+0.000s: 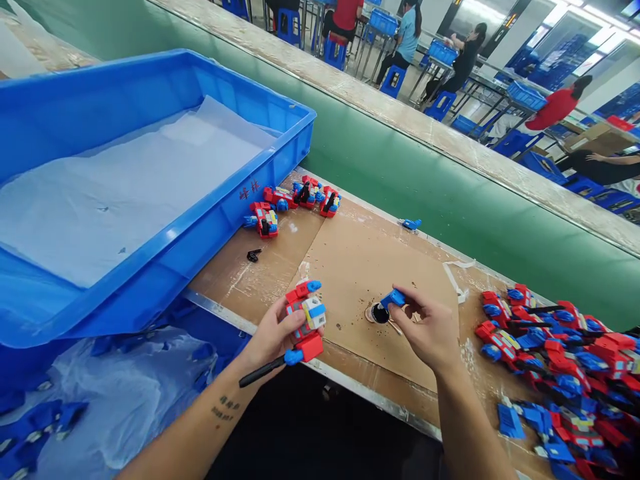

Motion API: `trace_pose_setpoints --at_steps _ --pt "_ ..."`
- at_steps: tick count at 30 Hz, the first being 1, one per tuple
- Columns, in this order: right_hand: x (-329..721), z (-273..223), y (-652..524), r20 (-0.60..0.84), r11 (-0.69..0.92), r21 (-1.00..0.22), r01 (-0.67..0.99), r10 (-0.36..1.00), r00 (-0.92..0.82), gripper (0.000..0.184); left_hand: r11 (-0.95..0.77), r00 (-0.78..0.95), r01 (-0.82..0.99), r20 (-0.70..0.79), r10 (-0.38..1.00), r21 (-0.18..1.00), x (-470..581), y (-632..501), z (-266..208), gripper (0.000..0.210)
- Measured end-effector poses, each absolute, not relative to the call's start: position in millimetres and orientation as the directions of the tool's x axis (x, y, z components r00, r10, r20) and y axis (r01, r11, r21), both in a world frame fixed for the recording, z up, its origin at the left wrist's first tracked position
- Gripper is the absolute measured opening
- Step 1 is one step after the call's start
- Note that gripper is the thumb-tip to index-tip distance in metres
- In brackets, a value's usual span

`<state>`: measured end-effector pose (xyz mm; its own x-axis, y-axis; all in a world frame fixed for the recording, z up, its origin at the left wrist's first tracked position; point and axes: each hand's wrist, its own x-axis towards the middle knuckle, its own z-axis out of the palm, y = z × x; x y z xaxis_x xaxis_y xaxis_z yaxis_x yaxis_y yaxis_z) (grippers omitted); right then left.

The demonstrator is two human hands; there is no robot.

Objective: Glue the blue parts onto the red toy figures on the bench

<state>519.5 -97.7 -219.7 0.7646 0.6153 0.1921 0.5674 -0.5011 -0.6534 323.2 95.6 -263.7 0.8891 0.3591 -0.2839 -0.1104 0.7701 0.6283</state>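
My left hand point(281, 330) grips a red, white and blue toy robot torso point(313, 313), its thumb across the body. A black stick-like part point(263, 372) juts from the torso's lower blue fist over my wrist. My right hand point(425, 327) pinches a small blue plastic toy part point(393, 298) between thumb and fingers. That part is right above a small round pot point(380, 313) with dark contents; whether it touches the rim I cannot tell. Brown cardboard point(370, 260) lies under the pot on the bench.
A large blue bin point(200, 267) lined with a white sheet stands at left. Several toy torsos point(265, 220) lie beside it, near a black piece point(254, 255). Many more toys point(565, 347) are heaped at right. Beyond the bench runs a green belt point(370, 153); people sit farther back.
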Motion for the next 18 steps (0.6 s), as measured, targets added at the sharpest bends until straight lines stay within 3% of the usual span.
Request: trace_pose_setpoints --at_steps 2,4,7,11,18 --pt "518 -219 -99 0.181 -0.424 -0.792 0.44 0.525 0.832 0.035 0.777 0.889 -0.11 -0.288 0.355 0.62 321 88 -269 0.054" --pt "509 -214 -101 0.186 -0.233 -0.927 0.293 0.392 0.901 0.037 0.788 0.904 -0.12 -0.26 0.338 0.604 322 81 -273 0.055" --pt "480 -206 -99 0.172 0.051 -0.985 0.164 0.273 0.947 0.034 0.815 0.926 -0.137 -0.219 0.307 0.564 328 68 -272 0.058" --pt "437 -209 -88 0.122 0.201 -0.978 0.057 0.323 0.938 0.026 0.822 0.934 -0.131 -0.208 0.289 0.555 337 52 -262 0.056" --pt "415 -226 -87 0.015 0.188 -0.98 -0.071 0.424 0.905 0.027 0.803 0.939 -0.139 -0.182 0.293 0.58 342 38 -260 0.05"
